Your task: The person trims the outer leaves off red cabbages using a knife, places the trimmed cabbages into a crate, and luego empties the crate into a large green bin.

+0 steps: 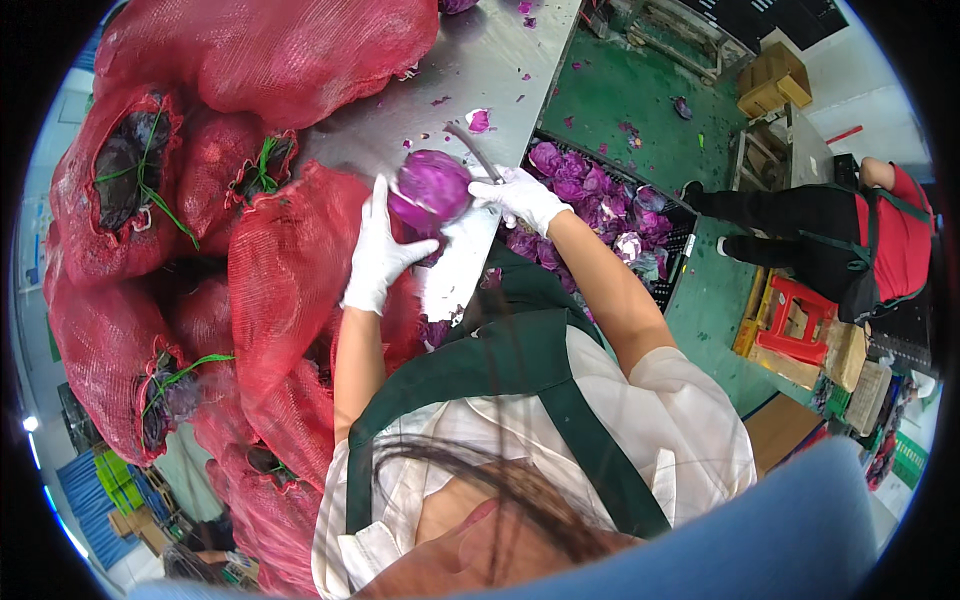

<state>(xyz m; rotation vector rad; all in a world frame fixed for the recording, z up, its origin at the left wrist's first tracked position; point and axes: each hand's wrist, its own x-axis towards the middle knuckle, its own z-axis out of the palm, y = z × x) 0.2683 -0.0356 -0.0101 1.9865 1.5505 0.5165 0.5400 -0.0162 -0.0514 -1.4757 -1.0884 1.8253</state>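
A purple cabbage head, slightly blurred, is between my two hands over the metal table. My left hand, in a white glove, is at its left side with thumb and fingers spread apart; whether the fingertips touch it is hard to tell. My right hand, also gloved in white, grips a knife whose blade points up and away over the table. The right thumb is close against the cabbage's right side. Much of the knife handle is hidden inside the fist.
Red mesh sacks of cabbages, some tied with green string, crowd the left. A black crate of purple cabbages stands right of the table. Leaf scraps lie about. Further right are a person and a red stool.
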